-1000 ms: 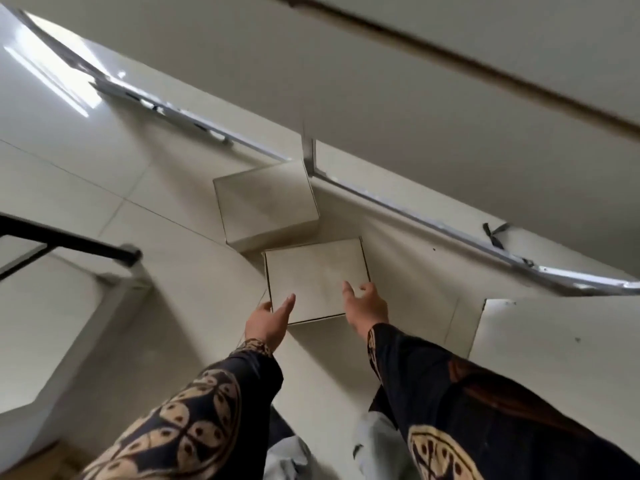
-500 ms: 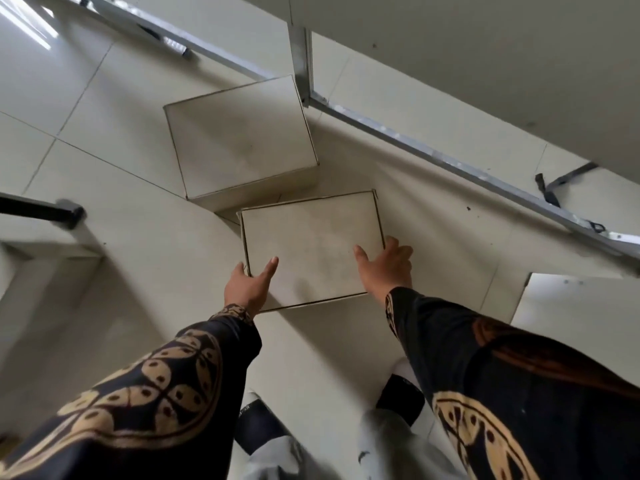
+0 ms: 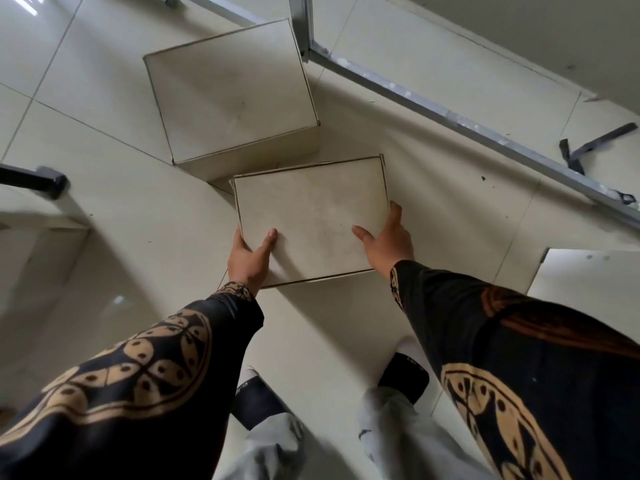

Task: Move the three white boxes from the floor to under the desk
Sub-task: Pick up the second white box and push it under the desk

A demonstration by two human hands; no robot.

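A flat white box (image 3: 311, 216) lies on the tiled floor in front of me. My left hand (image 3: 249, 258) clasps its near left corner, thumb on the lid and fingers down the left side. On the right edge sits my right hand (image 3: 389, 244), thumb on top and fingers along the side. A larger, taller white box (image 3: 228, 95) stands just behind it, nearly touching its far left corner. Part of another white surface (image 3: 595, 282) shows at the right edge; I cannot tell whether it is a box.
A metal frame rail (image 3: 450, 116) runs diagonally across the floor beyond the boxes, with an upright post (image 3: 304, 26) beside the larger box. A black bar end (image 3: 31, 180) juts in from the left. My socked feet (image 3: 403, 375) stand below the near box.
My view has dropped closer to the boxes. Both hands have gone from the near box's front edge to its left and right sides and closed on it.
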